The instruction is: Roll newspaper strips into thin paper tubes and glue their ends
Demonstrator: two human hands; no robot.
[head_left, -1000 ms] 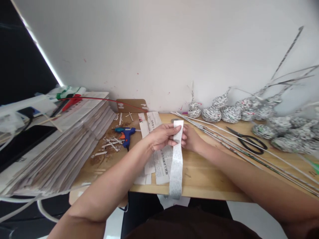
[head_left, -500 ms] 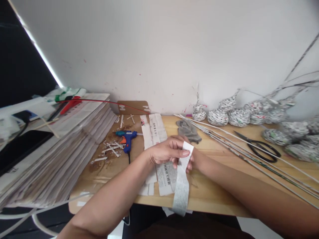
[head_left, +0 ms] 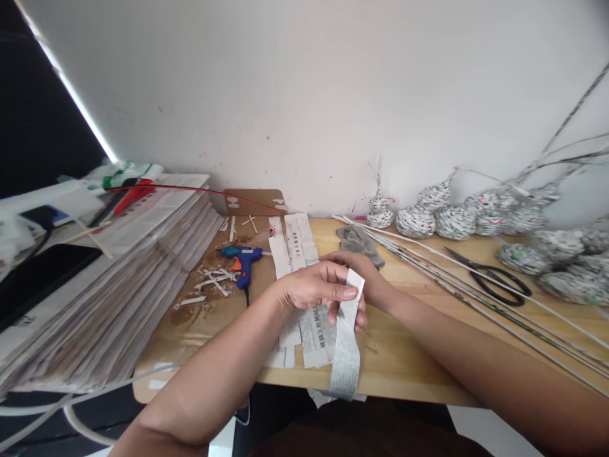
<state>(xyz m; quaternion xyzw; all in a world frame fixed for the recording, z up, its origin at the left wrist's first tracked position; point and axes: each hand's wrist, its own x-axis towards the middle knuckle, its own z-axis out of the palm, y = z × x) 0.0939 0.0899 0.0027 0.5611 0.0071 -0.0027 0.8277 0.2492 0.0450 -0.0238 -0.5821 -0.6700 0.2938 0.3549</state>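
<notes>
My left hand [head_left: 316, 285] pinches a narrow newspaper strip [head_left: 346, 355] under its thumb, close to the folded upper end. The rest of the strip hangs down past the table's front edge, curling at the bottom. Behind it, my right hand [head_left: 364, 273] crosses in from the right, its back showing above my left hand. Its fingers are mostly hidden, so whether they grip the strip is unclear. Further newspaper strips [head_left: 299, 238] lie flat on the table beneath and beyond my left hand.
A blue glue gun [head_left: 245, 265] lies left among paper scraps, beside a tall newspaper stack [head_left: 157, 266]. To the right are a grey cloth [head_left: 354, 240], long thin paper rods [head_left: 442, 282] and black scissors [head_left: 499, 284]. Several woven paper gourds [head_left: 455, 222] line the wall.
Both hands stay nearly in place on the strip, with a very slight shift left. My right hand's back shows a little more above the left. The whole view has shifted slightly.
</notes>
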